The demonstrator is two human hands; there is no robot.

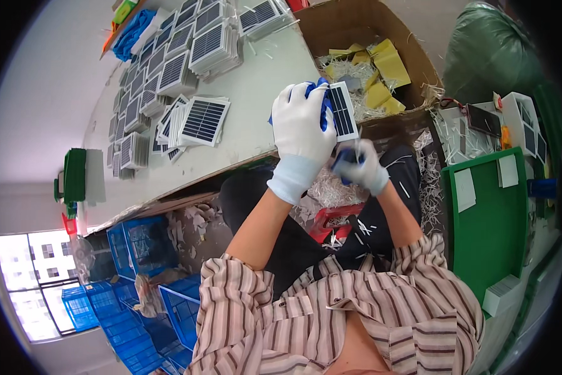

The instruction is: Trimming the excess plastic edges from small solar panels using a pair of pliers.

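My left hand (304, 122), in a white glove with blue palm and fingertips, grips a small solar panel (341, 111) with dark cells and a white border. The panel is tilted up beyond the table's edge. Just below its lower corner, my right hand (362, 165) wears the same kind of glove and is blurred by motion. Its fingers look curled in, and a thin sliver shows near them; what they hold cannot be made out. Loosely fanned panels (204, 120) lie on the table (243, 112) left of my left hand.
Many stacked panels (174, 72) cover the table's far left. A cardboard box (368, 22) holds white strips and yellow pieces. White shreds (334, 187) lie around my legs, near a red container (331, 222). A green tray (487, 231) stands right, blue crates (137, 247) lower left.
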